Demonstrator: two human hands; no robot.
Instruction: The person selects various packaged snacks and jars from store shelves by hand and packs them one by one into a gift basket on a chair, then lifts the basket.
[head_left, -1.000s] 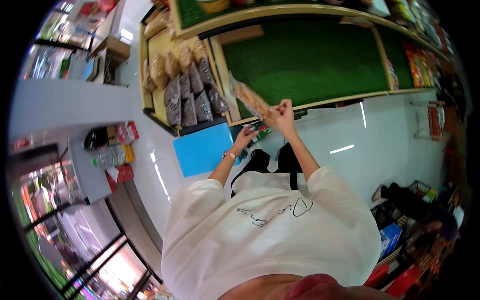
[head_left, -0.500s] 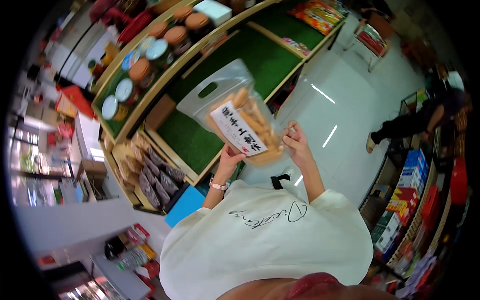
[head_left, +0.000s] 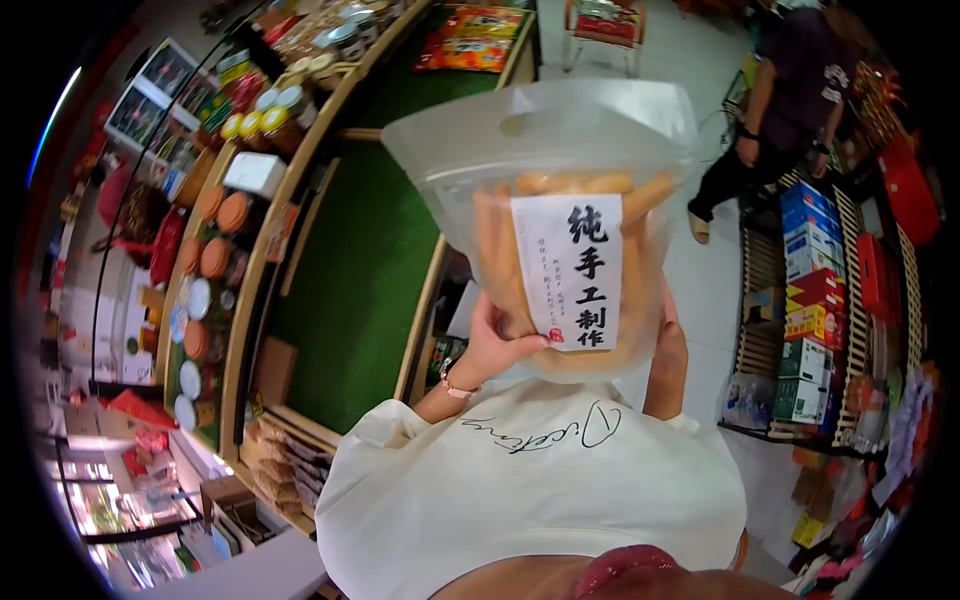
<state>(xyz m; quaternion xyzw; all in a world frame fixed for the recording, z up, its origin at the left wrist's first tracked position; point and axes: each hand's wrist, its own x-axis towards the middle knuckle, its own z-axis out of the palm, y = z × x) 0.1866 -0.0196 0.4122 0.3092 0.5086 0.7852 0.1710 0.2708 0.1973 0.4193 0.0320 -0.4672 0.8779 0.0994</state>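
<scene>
A clear plastic bag of golden stick-shaped snacks (head_left: 495, 250) is held upright in front of my chest, with its white label of black characters facing me. My left hand (head_left: 497, 340) grips the lower left corner, thumb across the front. At the lower right edge, my right hand (head_left: 670, 345) holds the bag from the side, with most of its fingers hidden behind it. The bag's upper part, with a handle hole, is empty of snacks.
A shelf lined with green turf (head_left: 350, 270) runs along my left, with lidded jars (head_left: 215, 255) on its upper tier. Orange snack packets (head_left: 470, 45) lie at its far end. On the right, a person (head_left: 800, 90) stands near a rack of stacked boxes (head_left: 810, 290).
The bag has come up closer to the camera and turned from a tilt to upright. My right hand has moved onto its side. The view has swung, and the person appears nearer.
</scene>
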